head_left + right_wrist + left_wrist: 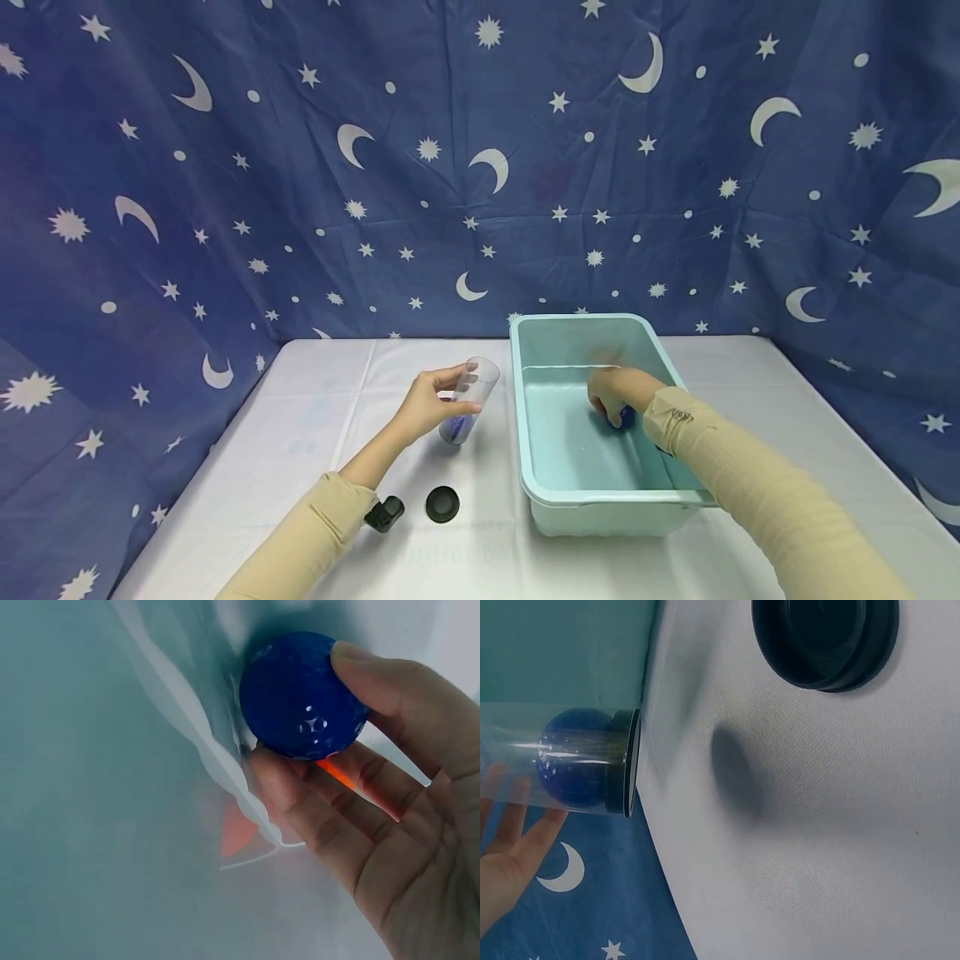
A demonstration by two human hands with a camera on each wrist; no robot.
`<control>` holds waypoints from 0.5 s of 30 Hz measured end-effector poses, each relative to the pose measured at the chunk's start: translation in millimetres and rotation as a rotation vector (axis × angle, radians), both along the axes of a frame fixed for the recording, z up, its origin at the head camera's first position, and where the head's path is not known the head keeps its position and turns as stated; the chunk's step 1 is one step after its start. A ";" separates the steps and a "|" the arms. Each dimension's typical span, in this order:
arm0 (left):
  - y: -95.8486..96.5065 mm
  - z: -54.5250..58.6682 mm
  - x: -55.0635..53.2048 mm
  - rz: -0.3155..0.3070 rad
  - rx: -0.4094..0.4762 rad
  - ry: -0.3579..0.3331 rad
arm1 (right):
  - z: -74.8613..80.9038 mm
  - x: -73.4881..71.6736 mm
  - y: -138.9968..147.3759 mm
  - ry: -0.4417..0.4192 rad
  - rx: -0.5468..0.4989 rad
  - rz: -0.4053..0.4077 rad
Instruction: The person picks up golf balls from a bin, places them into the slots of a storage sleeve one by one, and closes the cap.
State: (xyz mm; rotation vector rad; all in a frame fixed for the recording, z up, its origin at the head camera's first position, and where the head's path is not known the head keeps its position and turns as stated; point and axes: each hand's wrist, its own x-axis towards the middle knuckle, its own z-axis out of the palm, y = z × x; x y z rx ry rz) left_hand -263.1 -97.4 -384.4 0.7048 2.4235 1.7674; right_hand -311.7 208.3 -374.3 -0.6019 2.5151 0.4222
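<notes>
My left hand (pixel 435 404) holds a clear plastic tube (pixel 472 390) at its sides, slightly tilted and raised over the white table. Inside the tube a blue ball (pixel 577 757) sits against the black cap (pixel 622 763) at the lower end. Down in the light teal basin (pixel 528 433), my right hand (pixel 618 392) pinches another blue ball (pixel 304 694) between thumb and fingertips. The basin appears to hold water, with a wavy surface line beside the hand in the right wrist view. Something orange (pixel 238 829) shows beyond the fingers; its kind is unclear.
A round black lid (pixel 442 504) lies on the white tablecloth (pixel 300 417) left of the basin. A small black object (pixel 385 514) is partly visible by the left wrist. Behind the table hangs a blue curtain (pixel 420 183) with moons and stars.
</notes>
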 end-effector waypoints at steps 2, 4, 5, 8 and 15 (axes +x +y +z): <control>-0.7 -0.2 0.6 0.003 0.001 -0.002 | -0.4 0.2 -0.4 -0.005 -0.019 -0.005; -1.4 0.3 1.2 0.005 -0.001 -0.001 | 0.4 0.7 -1.0 -0.006 -0.030 -0.008; -2.1 0.2 1.3 0.007 -0.007 0.004 | 1.2 1.1 -1.3 -0.007 -0.034 -0.008; -2.8 0.6 0.9 0.006 -0.014 0.015 | 5.3 3.1 -1.3 -0.009 -0.049 -0.019; -0.6 1.5 0.0 0.007 -0.022 0.008 | 15.8 6.6 0.5 -0.020 -0.129 -0.044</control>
